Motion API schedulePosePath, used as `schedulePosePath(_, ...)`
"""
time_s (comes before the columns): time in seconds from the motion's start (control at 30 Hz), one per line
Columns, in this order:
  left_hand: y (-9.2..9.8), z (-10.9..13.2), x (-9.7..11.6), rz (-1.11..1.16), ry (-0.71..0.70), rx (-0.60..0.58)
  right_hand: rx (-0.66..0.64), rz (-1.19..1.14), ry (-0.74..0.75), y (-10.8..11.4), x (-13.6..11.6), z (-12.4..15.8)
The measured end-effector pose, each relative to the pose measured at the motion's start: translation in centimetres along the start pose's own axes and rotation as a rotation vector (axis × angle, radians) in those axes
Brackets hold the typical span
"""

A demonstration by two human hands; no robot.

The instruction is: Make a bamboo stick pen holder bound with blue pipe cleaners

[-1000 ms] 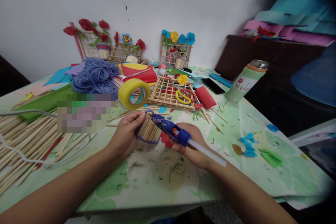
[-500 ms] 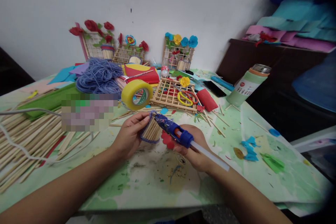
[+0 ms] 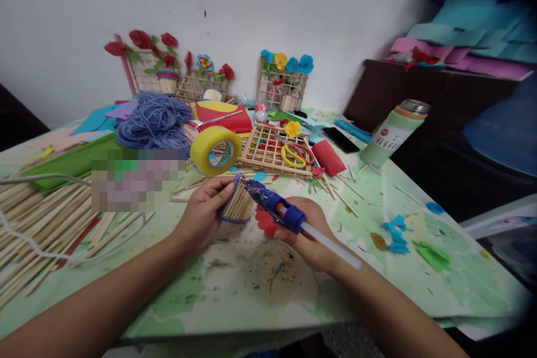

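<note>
Between the thumb and fingers of my left hand (image 3: 208,208) is a small stick piece (image 3: 237,205), a fan-like row of short sticks edged with blue yarn. My right hand (image 3: 305,232) is wrapped round a blue glue gun (image 3: 274,205) with a clear glue stick (image 3: 331,245) poking out of its back. The gun's nozzle points left and lies at the upper right edge of the stick piece; whether it touches is too small to tell. A red scalloped paper shape (image 3: 265,220) shows below the gun.
Beyond my hands are a yellow tape roll (image 3: 202,151), blue yarn (image 3: 153,123), a stick lattice (image 3: 262,148) and scissors (image 3: 293,156). Long sticks (image 3: 46,229) and a white cable (image 3: 36,249) lie left. A green bottle (image 3: 390,134) and a phone (image 3: 340,140) are at right.
The whole view has shifted slightly, with things appearing a little further left. The stick piece is tilted a little differently in my left hand. Both hands keep their holds.
</note>
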State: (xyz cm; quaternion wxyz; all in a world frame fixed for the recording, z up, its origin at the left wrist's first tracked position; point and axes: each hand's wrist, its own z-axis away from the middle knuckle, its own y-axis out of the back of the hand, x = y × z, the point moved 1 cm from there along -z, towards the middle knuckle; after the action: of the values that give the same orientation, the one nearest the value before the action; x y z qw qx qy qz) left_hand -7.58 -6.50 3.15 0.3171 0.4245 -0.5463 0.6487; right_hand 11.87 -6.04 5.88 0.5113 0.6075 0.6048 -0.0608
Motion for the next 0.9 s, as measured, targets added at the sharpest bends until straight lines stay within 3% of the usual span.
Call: schedulePosePath(0.9,0.2,-0.09,-0.14,-0.033,-0.011,-0.015,-0.003,0.0,-0.048,0.11,-0.07,0.14)
